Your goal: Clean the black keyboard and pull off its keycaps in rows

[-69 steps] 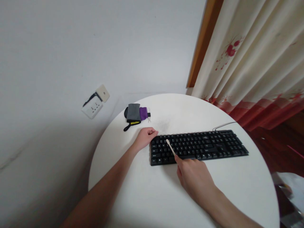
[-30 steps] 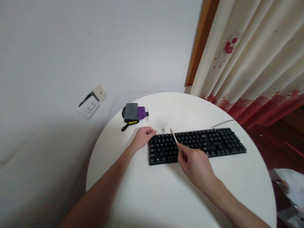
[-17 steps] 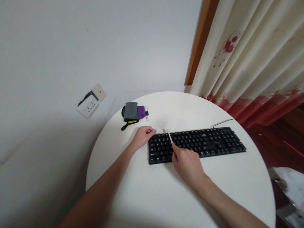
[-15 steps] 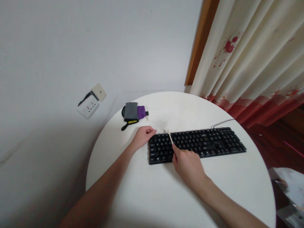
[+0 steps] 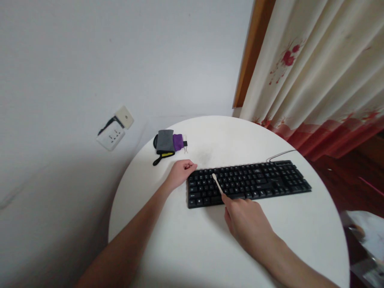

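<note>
A black keyboard (image 5: 258,180) lies on the round white table (image 5: 180,248). At its upper left corner rests my left hand (image 5: 181,172), fingers curled and closed against the keyboard's edge. My right hand (image 5: 247,220) is closed around the handle of a slim white toothbrush (image 5: 218,185). The brush head is over the keys on the left part of the keyboard, and the lower handle is hidden inside my fist. A faint grey smudge of dust (image 5: 205,156) marks the table just beyond the keyboard.
Beyond my left hand lie a grey cloth pouch (image 5: 165,141), a purple cloth piece (image 5: 178,142) and a black binder clip (image 5: 185,143). The keyboard cable (image 5: 282,154) runs off at the right. A wall with a socket (image 5: 111,136) is at left, a curtain (image 5: 318,80) at right.
My right hand has drawn the toothbrush back toward me, its head moving from the keyboard's far edge onto the keys. My left hand stays in place.
</note>
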A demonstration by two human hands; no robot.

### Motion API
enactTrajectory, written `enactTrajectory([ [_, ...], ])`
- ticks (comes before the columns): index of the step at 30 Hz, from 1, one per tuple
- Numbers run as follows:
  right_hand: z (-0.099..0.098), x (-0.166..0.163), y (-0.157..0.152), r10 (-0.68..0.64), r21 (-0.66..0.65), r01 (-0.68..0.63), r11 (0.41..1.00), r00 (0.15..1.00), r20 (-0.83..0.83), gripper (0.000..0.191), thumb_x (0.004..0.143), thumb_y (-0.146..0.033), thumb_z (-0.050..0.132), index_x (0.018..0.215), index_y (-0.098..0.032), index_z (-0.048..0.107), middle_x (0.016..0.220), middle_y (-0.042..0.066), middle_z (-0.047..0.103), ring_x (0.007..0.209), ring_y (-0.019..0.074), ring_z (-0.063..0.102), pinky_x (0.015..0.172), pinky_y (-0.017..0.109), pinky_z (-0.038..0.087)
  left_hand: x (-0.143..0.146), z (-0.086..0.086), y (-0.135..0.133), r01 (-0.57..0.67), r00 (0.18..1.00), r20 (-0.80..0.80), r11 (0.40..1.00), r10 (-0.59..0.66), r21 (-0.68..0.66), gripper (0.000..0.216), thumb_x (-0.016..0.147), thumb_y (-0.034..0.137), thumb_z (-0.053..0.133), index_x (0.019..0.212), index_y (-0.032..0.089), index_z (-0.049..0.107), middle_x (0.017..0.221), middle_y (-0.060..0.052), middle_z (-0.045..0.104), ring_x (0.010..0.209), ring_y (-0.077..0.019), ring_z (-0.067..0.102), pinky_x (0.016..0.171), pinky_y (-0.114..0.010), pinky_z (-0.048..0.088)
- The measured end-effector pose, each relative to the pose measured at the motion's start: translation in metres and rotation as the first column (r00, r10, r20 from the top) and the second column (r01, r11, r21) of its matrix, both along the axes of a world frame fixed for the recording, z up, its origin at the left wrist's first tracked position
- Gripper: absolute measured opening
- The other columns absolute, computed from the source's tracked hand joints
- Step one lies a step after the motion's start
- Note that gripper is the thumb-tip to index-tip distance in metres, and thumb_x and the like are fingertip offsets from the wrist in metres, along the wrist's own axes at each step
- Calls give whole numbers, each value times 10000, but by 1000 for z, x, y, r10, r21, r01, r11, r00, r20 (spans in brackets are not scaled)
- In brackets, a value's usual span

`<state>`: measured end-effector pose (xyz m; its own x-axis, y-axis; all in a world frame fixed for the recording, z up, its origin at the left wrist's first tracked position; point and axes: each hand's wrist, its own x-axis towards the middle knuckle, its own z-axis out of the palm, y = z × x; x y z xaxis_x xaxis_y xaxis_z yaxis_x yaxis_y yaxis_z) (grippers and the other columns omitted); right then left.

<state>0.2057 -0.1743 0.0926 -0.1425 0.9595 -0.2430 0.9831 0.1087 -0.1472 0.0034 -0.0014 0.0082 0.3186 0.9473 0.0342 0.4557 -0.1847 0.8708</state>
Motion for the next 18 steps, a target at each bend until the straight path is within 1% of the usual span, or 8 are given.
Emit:
enactTrajectory([
  [5,7,15,-4,-11,2,11,1000,999,31,386,888,-118,490,1221,-200,666,893,112,769,780,269,737,651,329,509,0,0,0,-1,1000,5,1000,1,-8,340,798,461,616,663,149,609,583,7,575,556,-129,488,553,-247,320],
  [7,9,22,-7,-3,23,2,1000,1000,29,418,875,-114,493,1246,-226,651,921,98,769,788,260,735,652,327,506,0,0,0,-2,1000,3,1000,2,-8,341,801,463,613,668,149,609,584,7,572,555,-128,484,555,-249,321],
  [9,11,29,-10,18,33,-19,999,1000,22,427,857,-103,499,1228,-241,658,957,88,767,797,257,734,654,330,503,0,1,-1,-4,1000,-2,1000,4,-4,338,802,460,613,672,149,612,585,6,571,556,-129,485,555,-251,320],
  [11,14,34,-14,40,6,-40,999,999,24,394,851,-105,501,1167,-249,686,944,80,767,781,262,733,653,342,499,0,1,-1,-5,1000,-6,1000,5,-2,334,804,456,613,672,149,616,585,5,573,559,-132,489,556,-252,321],
  [13,18,37,-17,55,-40,-54,998,998,32,371,863,-114,493,1130,-261,704,882,71,769,760,274,733,656,360,496,0,2,-2,-5,1000,-7,1000,5,-2,330,805,451,613,671,150,616,585,3,574,561,-134,493,556,-253,323],
  [15,24,39,-20,63,-74,-59,995,997,42,382,874,-115,481,1137,-276,706,841,65,768,759,284,734,666,373,493,0,2,-2,-6,1000,-10,1000,6,0,329,808,450,612,671,151,613,585,4,572,561,-134,492,556,-252,323],
  [18,30,40,-23,57,-107,-50,993,997,60,400,868,-112,490,1157,-286,706,860,73,772,782,298,736,673,377,484,-1,0,-1,-6,1000,-12,1000,7,6,330,811,452,612,676,152,617,586,5,572,560,-134,491,559,-253,325],
])
